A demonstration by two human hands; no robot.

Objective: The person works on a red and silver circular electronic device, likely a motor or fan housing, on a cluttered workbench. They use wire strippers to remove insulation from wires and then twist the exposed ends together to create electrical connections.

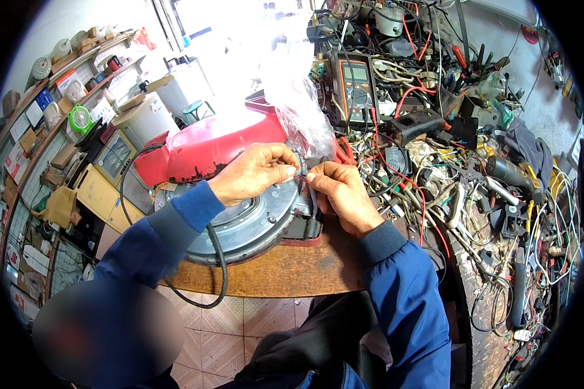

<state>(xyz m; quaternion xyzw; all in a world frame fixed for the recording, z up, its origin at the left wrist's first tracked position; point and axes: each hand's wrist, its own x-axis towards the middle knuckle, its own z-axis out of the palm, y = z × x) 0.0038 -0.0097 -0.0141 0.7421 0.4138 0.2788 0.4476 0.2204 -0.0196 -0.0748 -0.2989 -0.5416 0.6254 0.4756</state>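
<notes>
Blown-out glare up top, bowed edges; black corners

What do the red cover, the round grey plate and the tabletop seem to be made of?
Red cover: glossy painted metal or hard plastic; it shines, with dark patches along its edge. Round grey plate: probably metal, given its dull silvery sheen. Tabletop: likely varnished wood, judging by its brown grain.
</notes>
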